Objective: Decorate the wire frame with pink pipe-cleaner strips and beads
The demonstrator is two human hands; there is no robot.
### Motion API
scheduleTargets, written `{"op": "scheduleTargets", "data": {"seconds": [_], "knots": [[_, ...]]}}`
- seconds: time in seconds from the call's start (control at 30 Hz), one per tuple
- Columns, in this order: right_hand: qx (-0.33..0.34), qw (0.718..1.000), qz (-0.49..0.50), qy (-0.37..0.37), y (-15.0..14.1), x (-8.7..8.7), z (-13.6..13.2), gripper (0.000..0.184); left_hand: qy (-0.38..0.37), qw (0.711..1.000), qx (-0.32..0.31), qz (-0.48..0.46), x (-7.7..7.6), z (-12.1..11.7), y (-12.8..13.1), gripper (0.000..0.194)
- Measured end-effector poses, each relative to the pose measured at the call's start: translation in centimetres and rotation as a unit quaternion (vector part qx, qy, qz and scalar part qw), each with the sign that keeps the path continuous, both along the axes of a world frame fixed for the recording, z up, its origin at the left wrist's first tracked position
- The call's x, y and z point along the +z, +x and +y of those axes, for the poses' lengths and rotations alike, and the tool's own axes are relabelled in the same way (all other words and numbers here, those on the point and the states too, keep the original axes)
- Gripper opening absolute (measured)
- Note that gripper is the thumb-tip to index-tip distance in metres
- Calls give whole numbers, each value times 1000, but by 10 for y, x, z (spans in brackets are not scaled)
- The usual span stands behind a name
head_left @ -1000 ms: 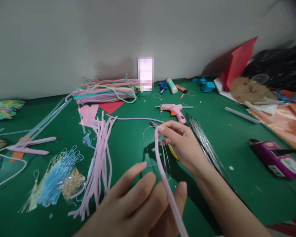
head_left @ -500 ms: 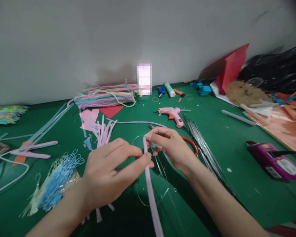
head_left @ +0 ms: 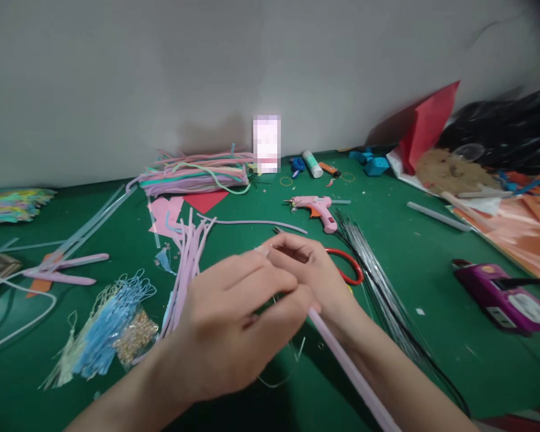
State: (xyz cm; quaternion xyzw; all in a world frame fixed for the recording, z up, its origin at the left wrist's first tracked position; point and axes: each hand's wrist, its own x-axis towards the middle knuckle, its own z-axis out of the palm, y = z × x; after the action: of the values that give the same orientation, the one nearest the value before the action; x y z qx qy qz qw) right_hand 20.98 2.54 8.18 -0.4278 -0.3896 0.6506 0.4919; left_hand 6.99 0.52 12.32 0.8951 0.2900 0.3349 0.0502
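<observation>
My left hand (head_left: 247,318) is closed, its thumb and fingers pinching a long, fuzzy lilac pipe cleaner (head_left: 351,369). From that grip the pipe cleaner slants down to the right, passing over my right wrist. My right hand (head_left: 315,270) sits just behind, with curled fingers pinched at the bent end, which the left fingers mostly hide. Beneath both hands hangs a thin, clear loop of wire or thread (head_left: 276,384). Red-handled scissors (head_left: 353,267) lie partly hidden behind my right hand. More lilac pipe cleaners (head_left: 189,252) lie left of my hands.
A pink glue gun (head_left: 317,210) lies beyond my hands, near a bundle of thin metal wires (head_left: 369,264). Blue tassels (head_left: 103,330) and a bag of gold beads (head_left: 137,336) are at left. A purple device (head_left: 504,297) stands at right; colourful pipe cleaners (head_left: 198,174) lie by the wall.
My left hand has moved right, across the right fingers. The pipe cleaner's hanging length has swung from nearly upright to a slant toward the lower right.
</observation>
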Motion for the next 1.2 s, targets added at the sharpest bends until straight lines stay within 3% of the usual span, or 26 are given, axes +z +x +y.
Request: {"op": "scheduleTargets", "data": {"seconds": [0.03, 0.1, 0.17, 0.2, 0.3, 0.4, 0.73, 0.93, 1.2], "knots": [[0, 1000, 14, -3, 1, -2, 1, 13, 11, 999, 36, -10, -3, 2, -1, 18], [1, 999, 39, -10, 5, -6, 2, 13, -7, 992, 125, -27, -8, 7, -5, 40], [5, 999, 49, -20, 8, -10, 3, 13, -105, 977, 182, -42, -11, 12, -9, 62], [6, 999, 49, -22, 9, -12, 3, 13, -172, 966, 187, -50, -13, 15, -12, 63], [10, 999, 45, -20, 11, -15, 2, 13, -345, 919, 168, -86, -18, 21, -17, 33], [20, 998, 46, -31, 11, -16, 1, 14, -418, 885, 141, -151, -23, 24, -17, 18], [26, 999, 12, -29, 9, -14, -1, 14, -497, 817, 124, -267, -27, 28, -14, 13], [19, 999, -22, -26, 8, -10, -4, 15, -502, 805, 146, -281, -34, 27, -13, 12], [52, 999, -6, -1, 11, -17, -4, 23, -483, 819, 164, -262, -33, 28, -15, 14]]}}
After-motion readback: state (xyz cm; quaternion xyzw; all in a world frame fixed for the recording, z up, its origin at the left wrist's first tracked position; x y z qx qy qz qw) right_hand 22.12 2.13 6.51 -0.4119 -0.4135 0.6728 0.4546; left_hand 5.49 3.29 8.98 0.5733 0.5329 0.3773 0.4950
